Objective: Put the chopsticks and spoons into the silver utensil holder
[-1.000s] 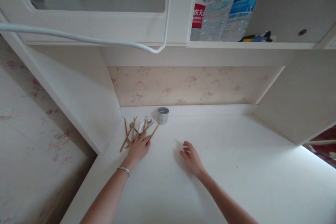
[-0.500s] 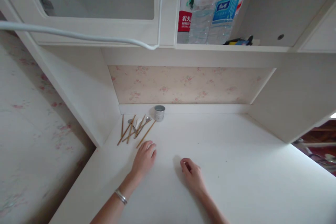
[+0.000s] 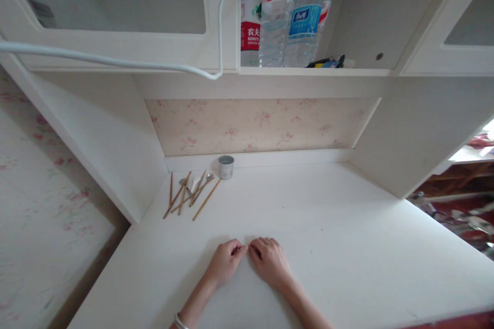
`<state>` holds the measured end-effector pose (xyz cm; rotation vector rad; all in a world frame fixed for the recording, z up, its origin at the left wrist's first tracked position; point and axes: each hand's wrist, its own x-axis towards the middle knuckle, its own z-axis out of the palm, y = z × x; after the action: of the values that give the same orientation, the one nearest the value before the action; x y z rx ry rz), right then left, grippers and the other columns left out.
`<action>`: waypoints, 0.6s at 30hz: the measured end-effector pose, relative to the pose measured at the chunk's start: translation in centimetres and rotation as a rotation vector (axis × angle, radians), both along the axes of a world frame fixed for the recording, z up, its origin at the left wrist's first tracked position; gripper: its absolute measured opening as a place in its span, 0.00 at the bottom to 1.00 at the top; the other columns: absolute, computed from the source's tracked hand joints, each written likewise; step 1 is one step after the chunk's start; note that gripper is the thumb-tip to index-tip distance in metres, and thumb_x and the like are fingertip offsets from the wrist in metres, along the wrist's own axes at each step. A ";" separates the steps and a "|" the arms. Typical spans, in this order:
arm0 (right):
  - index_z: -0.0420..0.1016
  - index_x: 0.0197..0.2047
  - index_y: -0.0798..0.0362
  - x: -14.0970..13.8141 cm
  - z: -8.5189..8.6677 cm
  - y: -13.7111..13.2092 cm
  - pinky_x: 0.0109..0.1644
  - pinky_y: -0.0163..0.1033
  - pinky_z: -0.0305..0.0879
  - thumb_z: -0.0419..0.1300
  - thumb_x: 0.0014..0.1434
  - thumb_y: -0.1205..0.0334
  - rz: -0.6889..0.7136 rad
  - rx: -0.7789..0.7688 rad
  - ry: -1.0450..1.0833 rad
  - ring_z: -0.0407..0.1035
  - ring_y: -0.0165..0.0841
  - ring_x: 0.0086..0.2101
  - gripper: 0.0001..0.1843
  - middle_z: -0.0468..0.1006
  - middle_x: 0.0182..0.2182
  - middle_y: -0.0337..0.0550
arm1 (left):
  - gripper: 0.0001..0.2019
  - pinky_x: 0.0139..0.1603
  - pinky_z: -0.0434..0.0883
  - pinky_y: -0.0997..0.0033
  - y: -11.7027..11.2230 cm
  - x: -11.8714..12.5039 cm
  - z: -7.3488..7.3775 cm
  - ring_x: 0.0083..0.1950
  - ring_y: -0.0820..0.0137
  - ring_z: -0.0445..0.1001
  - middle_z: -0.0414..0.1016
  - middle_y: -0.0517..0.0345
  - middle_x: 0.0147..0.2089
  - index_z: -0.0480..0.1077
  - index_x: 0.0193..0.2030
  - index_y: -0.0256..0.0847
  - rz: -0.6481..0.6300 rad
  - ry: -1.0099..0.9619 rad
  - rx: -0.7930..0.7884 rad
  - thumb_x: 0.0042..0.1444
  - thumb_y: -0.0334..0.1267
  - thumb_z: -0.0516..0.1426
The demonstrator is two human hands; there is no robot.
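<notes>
Near the front of the white tabletop, my left hand rests with its fingers curled in and thumb against them. Nothing shows in its grip. My right hand lies close beside it, also closed, fingers bent and pressed together, with no object visible. The fingertips of both hands nearly meet. Farther back on the left lie several wooden chopsticks, loosely crossed, with metal spoons among them. A perforated metal utensil holder stands upright just right of this pile, against the back edge.
The white tabletop runs beneath an overhead cabinet. Plastic water bottles stand on its open shelf. A white cable hangs across the cabinet front. Side panels bound the desk, and floral wallpaper covers the back.
My left hand has drawn back from beside the chopsticks, toward the right and nearer me, its fingers now curled. My right hand has shifted slightly left. The camera view has turned a little right.
</notes>
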<state>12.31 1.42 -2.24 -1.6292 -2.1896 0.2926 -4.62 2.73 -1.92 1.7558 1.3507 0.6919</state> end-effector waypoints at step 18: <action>0.72 0.34 0.49 0.1 0.1 0.0 0.40 0.36 0.55 0.48 0.66 0.59 0.003 -0.012 0.008 0.70 0.33 0.34 0.14 0.78 0.31 0.39 | 0.21 0.27 0.52 0.73 -0.5 -0.5 0.2 0.25 0.74 0.52 0.49 0.67 0.21 0.55 0.22 0.42 0.007 -0.125 -0.110 0.56 0.57 0.49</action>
<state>12.43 1.45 -2.12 -1.6290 -2.1883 0.3132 -5.12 2.25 -1.77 1.5953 1.2859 0.7055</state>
